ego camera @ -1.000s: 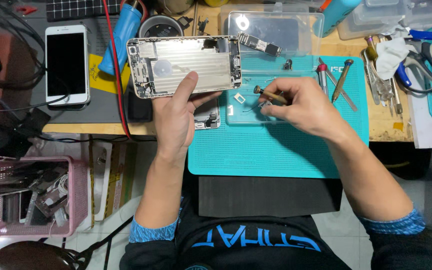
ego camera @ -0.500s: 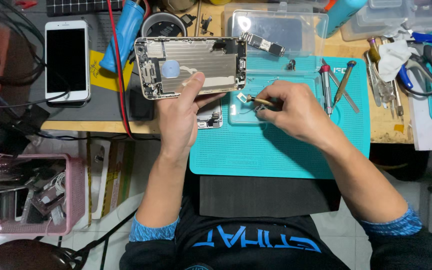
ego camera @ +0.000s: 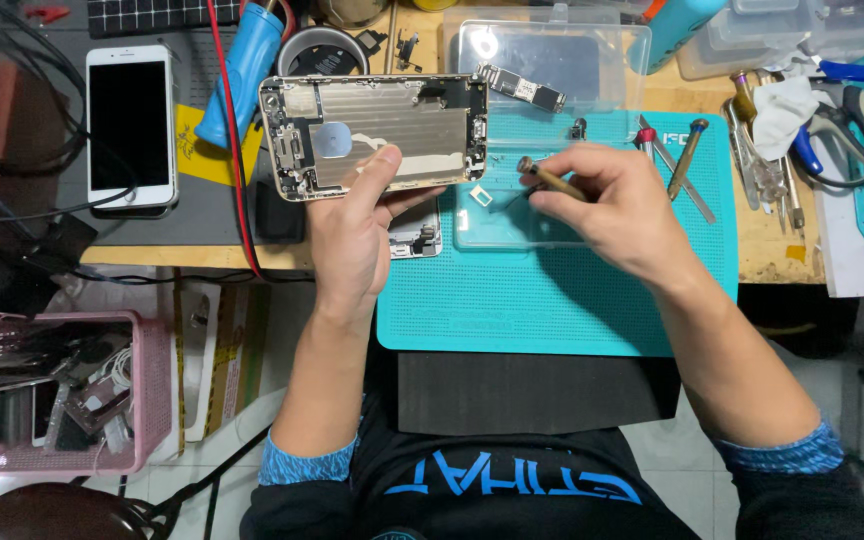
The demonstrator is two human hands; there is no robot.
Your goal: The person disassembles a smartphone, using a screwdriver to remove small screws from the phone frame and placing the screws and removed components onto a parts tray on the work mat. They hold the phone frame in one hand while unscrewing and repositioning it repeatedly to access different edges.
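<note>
Bright, even light from above falls on the counter (ego camera: 782,250), sharp throughout, with glare on the clear plastic box (ego camera: 552,50) and dimmer floor below.

Left hand (ego camera: 357,235) raised off the bench, palm toward the camera, thumb stretched up and left, fingers curled behind in a clamping grip. Left forearm bare, running straight up from the blue cuff. Right hand (ego camera: 607,205) lower and to the right, knuckles up, fingertips (ego camera: 542,192) pinched together in a pen-style grip, pointing left. Right forearm angled in from lower right. Hands near each other, not touching.
</note>
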